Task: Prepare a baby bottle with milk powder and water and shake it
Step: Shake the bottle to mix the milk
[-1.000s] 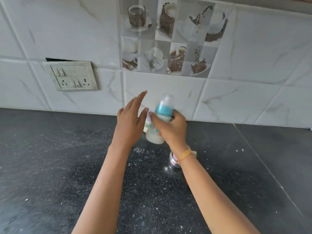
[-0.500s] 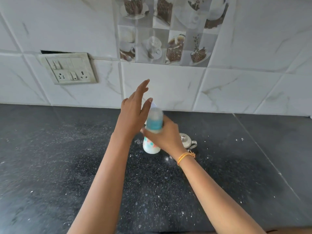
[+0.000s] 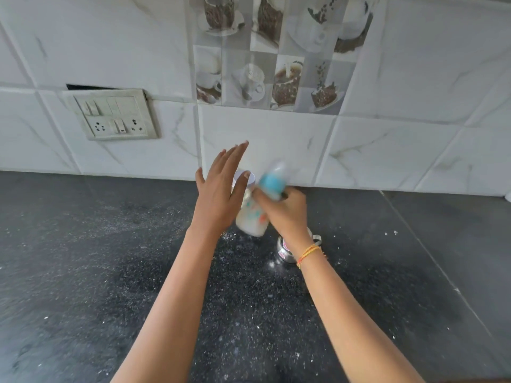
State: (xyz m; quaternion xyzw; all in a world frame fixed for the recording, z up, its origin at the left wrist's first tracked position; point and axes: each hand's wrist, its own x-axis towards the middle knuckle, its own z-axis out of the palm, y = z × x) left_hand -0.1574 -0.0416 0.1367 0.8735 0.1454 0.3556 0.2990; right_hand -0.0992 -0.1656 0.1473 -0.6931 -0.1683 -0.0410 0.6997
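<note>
A wall of white marble-look tiles fills the upper half of the view. One decorative tile panel on it shows printed coffee cups and coffee beans. To the left on the wall sits a grey switch and socket plate, slightly tilted, with a dark gap above it. Below the wall runs a black speckled stone countertop, dusted with scattered white powder, thickest near the middle.

Two bare forearms reach forward over the counter. The right hand, with an orange thread bracelet at the wrist, grips a baby bottle around its middle, held above the counter and tilted to the right. The bottle holds white milk, has a blue collar and a clear cap, and is blurred. The left hand is beside it, fingers straight and spread, holding nothing, palm facing the bottle. Behind the left hand stands a white container, mostly hidden. A small steel cup rests on the counter under the right wrist.
</note>
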